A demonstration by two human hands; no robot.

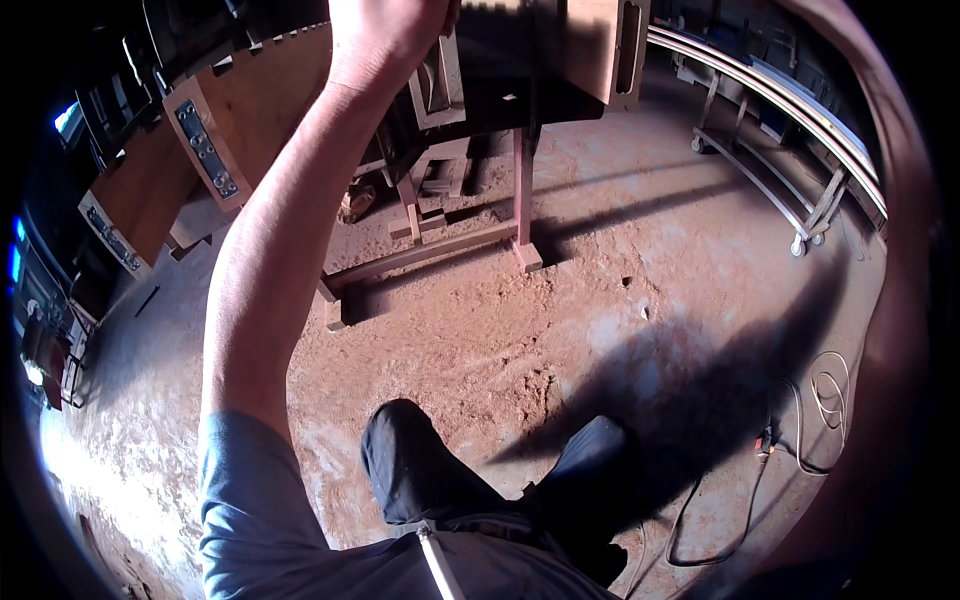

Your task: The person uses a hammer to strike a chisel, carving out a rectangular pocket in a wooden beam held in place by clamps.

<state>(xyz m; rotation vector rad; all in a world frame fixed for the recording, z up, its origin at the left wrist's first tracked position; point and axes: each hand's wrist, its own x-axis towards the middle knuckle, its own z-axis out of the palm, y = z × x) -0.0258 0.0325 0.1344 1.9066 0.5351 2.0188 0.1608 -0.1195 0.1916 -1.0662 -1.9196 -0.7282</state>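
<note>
My left hand [388, 35] is raised at the top edge, against a pale wooden block [440, 95] with a slot at the upper end of a dark workpiece [490, 60]. Its fingers are cut off or hidden, so what it grips is unclear. My right forearm [895, 200] rises along the right rim and leaves the picture at the top, with the hand out of sight. Brown wooden panels [250, 110] with metal fittings [200, 145] hang at upper left, and another panel [590, 40] with a slotted end stands at upper right.
A wooden stand [523, 190] supports the work above a sawdust-covered floor [460, 340]. A wheeled metal rack [750, 170] with long rails runs along the right. Cables [800, 460] and a small orange-and-black fitting [765, 440] lie at lower right, near my legs [420, 460].
</note>
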